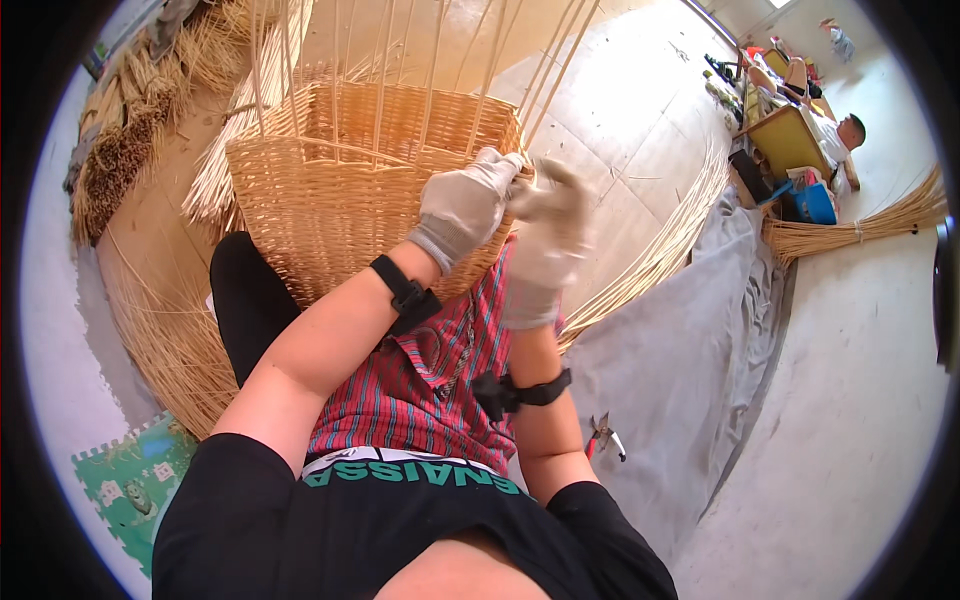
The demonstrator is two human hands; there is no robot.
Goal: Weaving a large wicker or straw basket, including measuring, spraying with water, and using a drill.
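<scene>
A woven wicker basket (330, 205) rests against my lap, with several long upright stakes (433, 75) rising from its rim. My left hand (465, 205), in a pale work glove, is closed at the basket's right corner, its fingers pinching the rim. Right beside it is my right hand (552, 225), gloved too and smeared by motion. Its fingertips are close to the same corner; whether they grip a strand cannot be made out. A red checked cloth (410, 400) covers my lap below the basket.
Bundles of cane (135, 140) lie at the far left, with loose strands (170, 345) below them. Long canes (660, 260) curve along the grey sheet (660, 390) at right. Pliers (603, 437) lie near my right elbow. Another person (835, 140) is at the far right, by a blue bin (815, 203).
</scene>
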